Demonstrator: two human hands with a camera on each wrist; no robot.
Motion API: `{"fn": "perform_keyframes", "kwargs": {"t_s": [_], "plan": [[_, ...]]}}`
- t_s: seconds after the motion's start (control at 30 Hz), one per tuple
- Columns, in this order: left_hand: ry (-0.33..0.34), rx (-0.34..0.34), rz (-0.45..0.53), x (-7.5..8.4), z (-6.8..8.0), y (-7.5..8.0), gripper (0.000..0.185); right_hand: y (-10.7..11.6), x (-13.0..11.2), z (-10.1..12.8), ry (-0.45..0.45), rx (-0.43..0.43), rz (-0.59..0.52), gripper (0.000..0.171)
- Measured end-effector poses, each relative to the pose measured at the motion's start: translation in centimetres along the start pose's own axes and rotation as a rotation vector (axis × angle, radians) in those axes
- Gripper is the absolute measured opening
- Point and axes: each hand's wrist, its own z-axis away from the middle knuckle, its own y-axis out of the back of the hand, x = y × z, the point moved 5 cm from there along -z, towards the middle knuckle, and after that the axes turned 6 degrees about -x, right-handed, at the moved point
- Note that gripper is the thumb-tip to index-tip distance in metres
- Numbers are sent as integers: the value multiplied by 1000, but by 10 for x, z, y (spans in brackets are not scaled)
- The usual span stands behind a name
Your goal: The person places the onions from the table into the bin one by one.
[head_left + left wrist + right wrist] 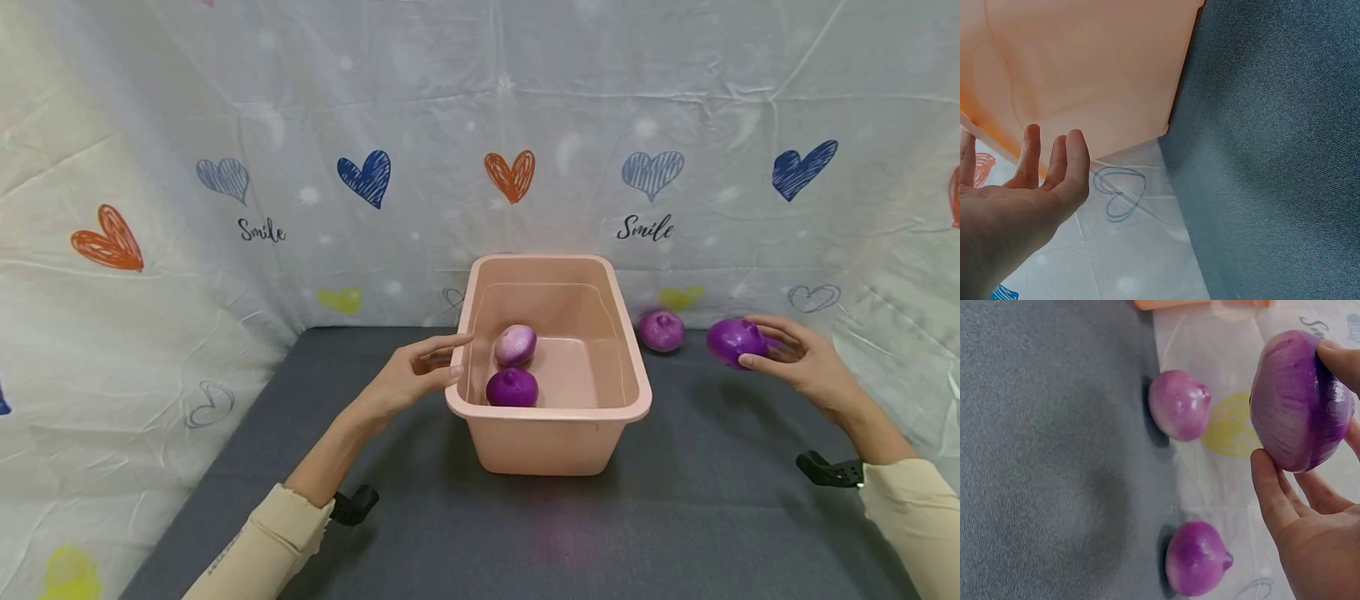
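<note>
A purple onion (733, 342) is held up over the right side of the table, gripped between thumb and fingers of my right hand (806, 362). In the right wrist view the same hand (1316, 531) holds it clear of the cloth. My left hand (408, 375) is at the left rim of a pink plastic basin (551, 443), fingertips right at the edge. The left wrist view shows that hand (1029, 200) with loosely bent, spread fingers beside the basin wall. Inside the basin lie a pale onion (516, 343) and a dark purple onion (512, 388).
A pinkish onion (662, 331) sits on the table right of the basin. Another onion (1197, 557) shows in the right wrist view, hidden in the head view. The dark grey tabletop (375, 533) meets a white printed curtain (435, 100) behind the basin.
</note>
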Motion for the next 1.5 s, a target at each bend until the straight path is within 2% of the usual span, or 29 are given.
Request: {"fn": "perform_keyframes", "kwargs": {"t_s": [0.33,0.6,0.87,1.13,1.33,1.5], "plan": [[9,0,0,0,1,0,51,-9,-12,-8,30,-7,-19,55],[16,-2,11,-1,1,0,52,-19,-30,-19,55,-45,-60,56],[6,4,5,1,2,0,53,-29,-50,-33,119,-62,-93,54],[5,8,16,2,1,0,52,-33,-73,-43,177,-88,-194,55],[16,13,19,0,-1,0,51,-39,-90,-45,224,-115,-188,56],[11,16,22,0,-1,0,52,-46,-103,-50,223,-142,-181,58]]}}
